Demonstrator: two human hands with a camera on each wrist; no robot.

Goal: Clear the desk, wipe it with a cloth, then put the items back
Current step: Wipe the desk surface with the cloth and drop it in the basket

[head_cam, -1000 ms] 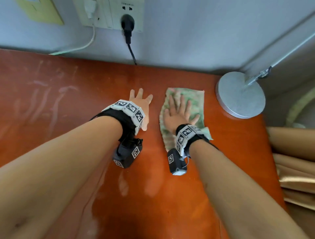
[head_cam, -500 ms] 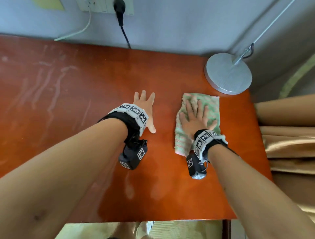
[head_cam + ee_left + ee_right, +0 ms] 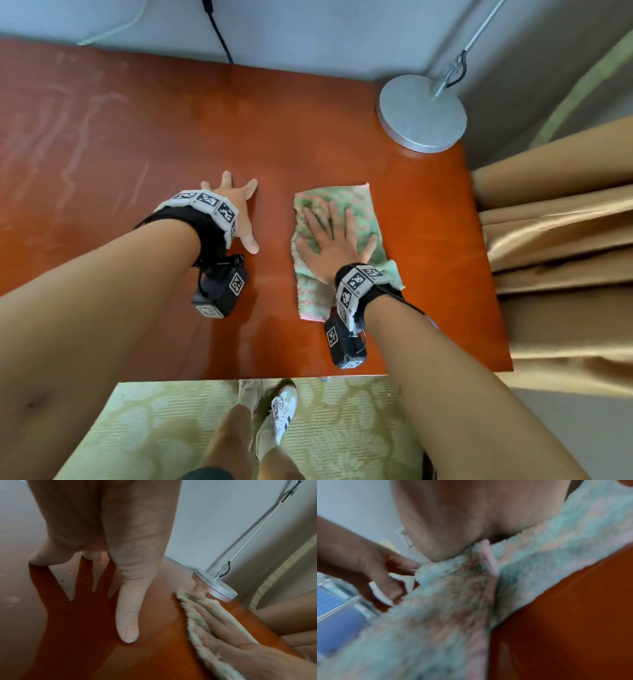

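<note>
A fluffy green and pink cloth (image 3: pixel 356 212) lies flat on the glossy red-brown desk (image 3: pixel 171 137), right of centre. My right hand (image 3: pixel 334 236) presses on it with spread, straight fingers; the palm covers the cloth's middle. In the right wrist view the cloth (image 3: pixel 453 615) fills the frame under my palm, blurred. My left hand (image 3: pixel 236 212) rests flat on the bare desk a short way left of the cloth, fingers splayed. The left wrist view shows its thumb (image 3: pixel 127 622) on the wood, with the cloth's edge (image 3: pixel 193 615) to the right.
A round silver lamp base (image 3: pixel 422 113) with a thin rod stands at the desk's back right corner. Tan curtains (image 3: pixel 555 246) hang past the right edge. A black cable (image 3: pixel 219 34) drops down the back wall. Dried streaks (image 3: pixel 78 137) mark the left half of the desk. The front edge (image 3: pixel 274 377) is close.
My right hand has dragged the cloth away from the lamp base toward the front edge. The left hand has slid back alongside it. The view has tilted down, showing floor and feet.
</note>
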